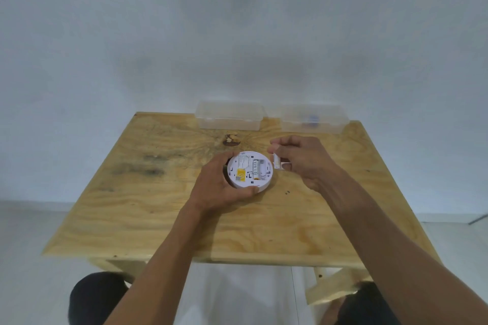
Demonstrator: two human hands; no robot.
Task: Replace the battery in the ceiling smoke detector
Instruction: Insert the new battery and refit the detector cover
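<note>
A round white smoke detector [245,170] lies back side up on the wooden table [158,214], with a yellow label and an open battery bay that shows a white battery. My left hand [219,187] grips the detector by its left and front rim. My right hand [301,158] hovers just to the right of it and pinches a small white piece [276,161], which looks like a battery or a bay cover; I cannot tell which.
Two clear plastic boxes stand at the table's far edge: one [229,115] at the middle, one [314,119] to the right with something blue inside. A pale wall rises behind. A dark knot [231,140] marks the wood.
</note>
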